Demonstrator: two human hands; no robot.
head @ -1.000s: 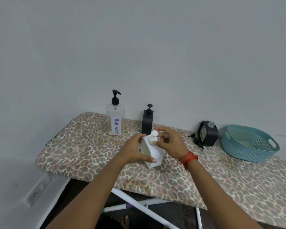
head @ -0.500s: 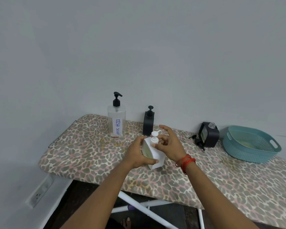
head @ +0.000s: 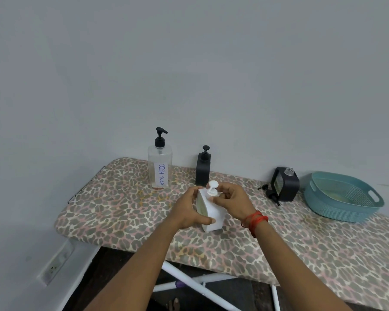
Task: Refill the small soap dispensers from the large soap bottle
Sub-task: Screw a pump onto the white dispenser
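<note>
A small white soap dispenser (head: 213, 215) stands on the leopard-print ironing board (head: 112, 212). My left hand (head: 189, 211) wraps around its body. My right hand (head: 233, 202) pinches the collar of its white pump head (head: 212, 187), which sticks up between my fingers. The large clear bottle (head: 160, 167) labelled DISH SOAP, with a black pump, stands upright behind and to the left. Next to it stands a small black dispenser (head: 203, 170). Another black dispenser (head: 284, 186) with its top open sits further right, its black pump (head: 270, 194) lying on the board beside it.
A teal plastic basket (head: 344, 198) sits at the right end of the board against the wall. The board's white legs (head: 189, 281) show below. A wall socket (head: 54, 268) is low on the left wall.
My right hand's fingers have shifted around the white pump's collar, from spread to pinched. The left hand stays on the dispenser's body. The view has drifted slightly.
</note>
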